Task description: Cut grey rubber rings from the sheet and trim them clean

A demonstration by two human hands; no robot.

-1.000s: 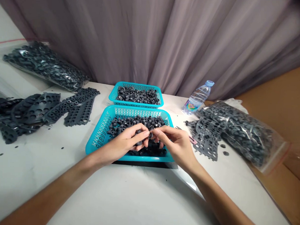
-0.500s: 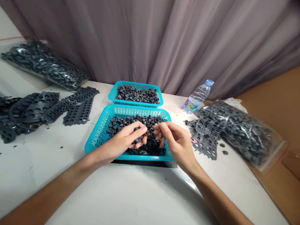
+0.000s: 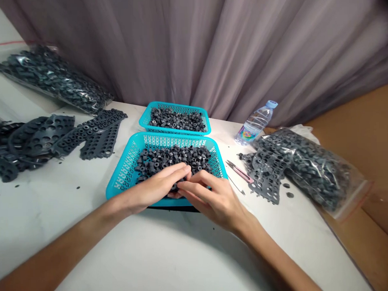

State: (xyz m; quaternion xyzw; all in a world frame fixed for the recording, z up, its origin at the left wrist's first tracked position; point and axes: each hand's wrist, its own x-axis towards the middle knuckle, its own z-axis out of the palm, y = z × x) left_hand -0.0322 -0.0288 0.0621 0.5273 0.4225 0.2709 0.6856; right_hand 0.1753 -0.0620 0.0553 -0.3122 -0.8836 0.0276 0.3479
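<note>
Over the near turquoise basket, full of small black ring-shaped rubber pieces, my two hands meet. My left hand is curled with some black rubber pieces in its palm, partly seen between the fingers. Against it, my right hand has its fingers bent and brought together at the left palm. Its fingertips are largely hidden, and I cannot tell what they pinch. The far turquoise basket stands right behind and holds similar black pieces.
Pink-handled thread snips lie right of the basket, beside perforated black rubber sheets. A water bottle and a filled plastic bag stand beyond. More perforated sheets and another filled bag are at left.
My right hand has moved left and down, closing the gap to my left hand. A black ring seen between the hands is now hidden. The pink snips have come into fuller view.
</note>
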